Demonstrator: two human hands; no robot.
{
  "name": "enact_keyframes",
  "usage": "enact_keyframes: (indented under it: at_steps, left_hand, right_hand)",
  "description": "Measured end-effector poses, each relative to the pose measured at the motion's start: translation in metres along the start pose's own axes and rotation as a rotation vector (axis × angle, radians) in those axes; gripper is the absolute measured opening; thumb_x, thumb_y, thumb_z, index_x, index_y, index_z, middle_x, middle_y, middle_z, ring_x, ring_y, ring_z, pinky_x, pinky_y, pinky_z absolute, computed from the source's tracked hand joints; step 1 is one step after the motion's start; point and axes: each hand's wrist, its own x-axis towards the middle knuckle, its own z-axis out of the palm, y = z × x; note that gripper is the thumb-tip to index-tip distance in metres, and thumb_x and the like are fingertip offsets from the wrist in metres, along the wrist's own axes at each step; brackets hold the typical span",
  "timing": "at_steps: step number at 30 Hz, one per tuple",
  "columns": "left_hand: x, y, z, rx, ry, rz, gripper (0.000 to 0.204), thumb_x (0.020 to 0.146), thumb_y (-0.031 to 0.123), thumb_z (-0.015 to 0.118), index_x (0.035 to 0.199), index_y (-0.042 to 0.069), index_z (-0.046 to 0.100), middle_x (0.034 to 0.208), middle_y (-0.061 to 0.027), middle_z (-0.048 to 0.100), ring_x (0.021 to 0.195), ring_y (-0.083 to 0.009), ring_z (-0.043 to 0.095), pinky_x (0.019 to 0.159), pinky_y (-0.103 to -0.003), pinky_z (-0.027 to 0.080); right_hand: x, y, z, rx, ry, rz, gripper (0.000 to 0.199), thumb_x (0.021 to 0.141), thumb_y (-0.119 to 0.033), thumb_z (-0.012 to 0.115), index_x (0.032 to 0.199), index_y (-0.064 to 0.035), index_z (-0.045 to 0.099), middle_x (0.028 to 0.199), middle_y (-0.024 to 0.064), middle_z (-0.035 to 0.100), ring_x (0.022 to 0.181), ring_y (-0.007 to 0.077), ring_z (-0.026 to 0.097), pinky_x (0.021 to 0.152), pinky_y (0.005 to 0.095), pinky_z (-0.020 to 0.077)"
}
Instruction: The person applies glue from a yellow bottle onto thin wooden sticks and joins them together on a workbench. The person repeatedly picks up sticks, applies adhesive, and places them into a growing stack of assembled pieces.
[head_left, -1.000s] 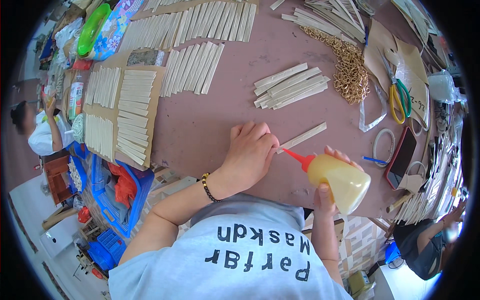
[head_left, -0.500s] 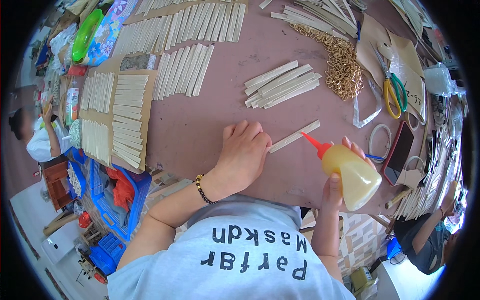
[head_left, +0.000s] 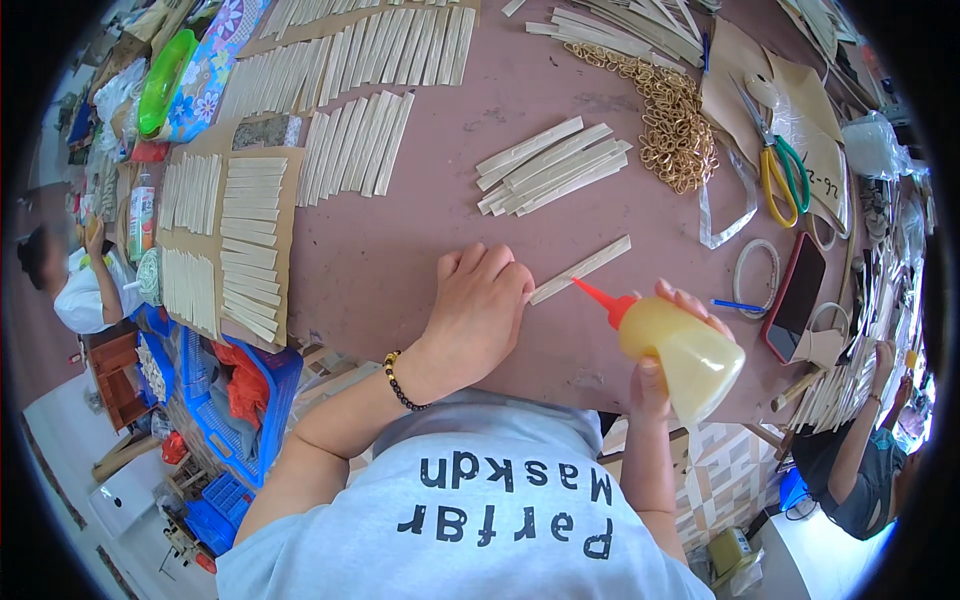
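Head view looks down on a wide brown bench (head_left: 420, 230) crowded with pale flat strips, laid in rows on cardboard sheets (head_left: 240, 240) at the far left and in a loose pile (head_left: 550, 165) near the middle. A heap of small gold rings (head_left: 675, 125) sits to the right of that pile, with scissors (head_left: 775, 165) further right.

Close to the near edge, the left hand (head_left: 480, 310) lies flat on the bench, fingers together, its fingertips pressing the near end of a single strip (head_left: 582, 268) that runs diagonally away to the right. The right hand (head_left: 665, 350) is clamped around a yellow glue bottle (head_left: 680, 350), tilted so the red nozzle (head_left: 597, 297) points left toward that strip.

A second ago the bottle sat lower and the nozzle tip met the left hand's fingers; now the bottle is raised and the tip hangs just beside the strip, a little near of it and not touching. My reading is that the nozzle has been brought up to the strip, but no glue shows on it.

A dark phone (head_left: 795, 295) lies right of the bottle.
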Motion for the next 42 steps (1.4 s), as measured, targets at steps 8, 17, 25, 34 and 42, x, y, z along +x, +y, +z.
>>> enact_keyframes:
  at_steps: [8, 17, 25, 34, 42]
  left_hand:
    - [0.000, 0.000, -0.001, 0.019, -0.041, -0.014, 0.009, 0.080, 0.006, 0.062, 0.086, 0.011, 0.057, 0.089, -0.0034, 0.052, 0.089, -0.0237, 0.049, 0.083, -0.038, 0.033]
    - [0.002, 0.002, -0.003, 0.035, -0.042, -0.009, 0.010, 0.079, 0.005, 0.062, 0.085, 0.011, 0.057, 0.088, -0.0035, 0.051, 0.089, -0.0235, 0.049, 0.082, -0.038, 0.032]
    - [0.002, 0.003, -0.004, 0.034, -0.063, -0.026, 0.009, 0.079, 0.005, 0.062, 0.085, 0.011, 0.058, 0.088, -0.0034, 0.051, 0.090, -0.0234, 0.049, 0.081, -0.038, 0.032]
    - [0.002, 0.004, -0.003, 0.030, -0.066, -0.025, 0.009, 0.079, 0.005, 0.062, 0.086, 0.010, 0.058, 0.089, -0.0040, 0.052, 0.091, -0.0242, 0.049, 0.082, -0.039, 0.033]
    - [0.000, 0.003, -0.002, -0.004, -0.061, -0.035, 0.009, 0.080, 0.005, 0.061, 0.085, 0.010, 0.057, 0.090, -0.0052, 0.052, 0.090, -0.0255, 0.048, 0.082, -0.040, 0.033]
  right_hand:
    - [0.003, 0.003, -0.002, 0.016, 0.046, 0.010, 0.073, 0.073, -0.029, 0.081, 0.125, -0.0151, 0.032, 0.126, 0.0136, 0.049, 0.118, 0.0363, 0.049, 0.096, 0.0558, 0.0447]
    - [0.007, 0.003, -0.004, 0.021, 0.087, 0.039, 0.074, 0.073, -0.028, 0.081, 0.127, -0.0133, 0.033, 0.126, 0.0168, 0.049, 0.118, 0.0372, 0.050, 0.098, 0.0518, 0.0418]
    - [0.028, 0.006, -0.025, -0.060, 0.145, -0.102, 0.065, 0.082, -0.017, 0.069, 0.136, -0.0120, 0.032, 0.133, 0.0174, 0.043, 0.126, 0.0417, 0.042, 0.097, 0.0592, 0.0426]
    - [0.013, 0.004, -0.019, 0.046, 0.003, 0.004, 0.067, 0.080, -0.022, 0.071, 0.135, -0.0116, 0.034, 0.132, 0.0171, 0.045, 0.124, 0.0401, 0.044, 0.096, 0.0565, 0.0451]
    - [0.028, 0.006, -0.029, 0.085, 0.163, -0.037, 0.063, 0.083, -0.027, 0.068, 0.133, -0.0045, 0.038, 0.130, 0.0181, 0.047, 0.122, 0.0422, 0.045, 0.097, 0.0540, 0.0446]
